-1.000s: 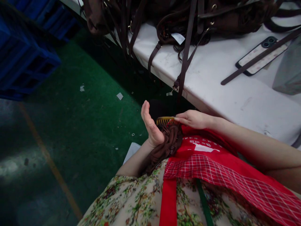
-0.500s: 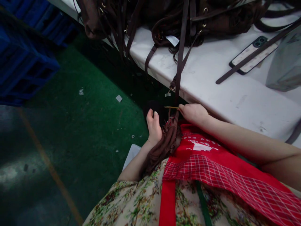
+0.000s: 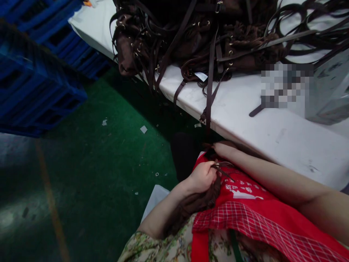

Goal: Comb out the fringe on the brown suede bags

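Brown fringe [image 3: 200, 199], probably leather, clamped in left hand [image 3: 203, 177]; right hand [image 3: 225, 150] fingers hidden, unclear.

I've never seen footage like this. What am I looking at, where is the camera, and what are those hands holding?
No machine here: a person works with two bare hands. The one picture comes from a camera worn on the head, looking down over a red apron. The left hand is closed on a brown fringed piece lying in the lap. The right hand touches its strands by the white table; whether it grips them is unclear. On that table lies a heap of brown bags and straps. To the left stand blue crates on a green floor.
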A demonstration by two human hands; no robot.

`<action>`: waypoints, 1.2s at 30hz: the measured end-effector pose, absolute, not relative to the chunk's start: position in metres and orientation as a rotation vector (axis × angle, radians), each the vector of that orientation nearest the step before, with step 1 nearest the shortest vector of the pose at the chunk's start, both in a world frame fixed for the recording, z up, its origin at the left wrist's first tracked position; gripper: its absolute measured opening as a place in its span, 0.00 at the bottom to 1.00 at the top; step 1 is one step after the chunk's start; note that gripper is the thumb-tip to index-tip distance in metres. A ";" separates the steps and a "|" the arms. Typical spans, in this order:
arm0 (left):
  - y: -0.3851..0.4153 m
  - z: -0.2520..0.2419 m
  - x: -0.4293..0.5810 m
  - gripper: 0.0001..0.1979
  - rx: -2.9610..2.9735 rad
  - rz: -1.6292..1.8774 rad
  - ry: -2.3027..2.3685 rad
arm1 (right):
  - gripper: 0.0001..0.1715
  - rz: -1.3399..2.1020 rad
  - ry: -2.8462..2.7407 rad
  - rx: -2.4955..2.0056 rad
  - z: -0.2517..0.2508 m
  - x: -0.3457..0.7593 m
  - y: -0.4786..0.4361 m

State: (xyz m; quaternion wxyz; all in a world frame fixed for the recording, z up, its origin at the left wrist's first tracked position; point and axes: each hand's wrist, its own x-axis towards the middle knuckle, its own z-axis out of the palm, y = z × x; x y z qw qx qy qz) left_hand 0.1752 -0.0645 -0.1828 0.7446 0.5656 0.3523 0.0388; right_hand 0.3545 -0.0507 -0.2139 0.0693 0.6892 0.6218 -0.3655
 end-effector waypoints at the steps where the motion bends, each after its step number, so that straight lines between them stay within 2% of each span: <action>1: -0.064 -0.185 0.172 0.17 1.159 0.141 0.802 | 0.21 -1.131 1.878 2.088 -0.216 0.356 -0.049; 5: -0.051 -0.201 0.154 0.22 0.646 0.543 1.105 | 0.29 -1.162 1.865 2.235 -0.206 0.365 -0.045; 8: -0.039 -0.210 0.142 0.24 0.443 0.791 1.294 | 0.26 -1.178 1.918 2.397 -0.188 0.368 -0.056; 10: -0.032 -0.213 0.137 0.24 0.465 0.826 1.352 | 0.23 -1.310 2.042 2.345 -0.177 0.362 -0.071; 13: -0.023 -0.216 0.132 0.29 0.487 0.801 1.415 | 0.19 -1.475 2.182 2.049 -0.170 0.342 -0.096; 17: -0.019 -0.221 0.124 0.32 0.561 0.771 1.379 | 0.16 -1.283 2.187 1.836 -0.177 0.322 -0.106; 20: -0.022 -0.217 0.116 0.32 1.002 0.704 1.132 | 0.16 -1.210 2.165 1.661 -0.185 0.320 -0.099; 24: -0.030 -0.195 0.107 0.51 1.567 0.448 0.804 | 0.17 -1.093 2.056 1.663 -0.192 0.325 -0.093; 27: -0.038 -0.183 0.105 0.57 1.677 0.258 0.724 | 0.18 -0.958 1.926 1.743 -0.197 0.335 -0.095; 29: -0.042 -0.181 0.105 0.56 1.687 0.201 0.721 | 0.18 -0.923 1.883 1.765 -0.201 0.343 -0.097; 31: -0.042 -0.183 0.106 0.52 1.666 0.167 0.715 | 0.18 -0.909 1.857 1.771 -0.205 0.352 -0.098; 36: -0.038 -0.184 0.113 0.22 1.561 0.038 0.575 | 0.18 -0.907 1.802 1.844 -0.213 0.366 -0.093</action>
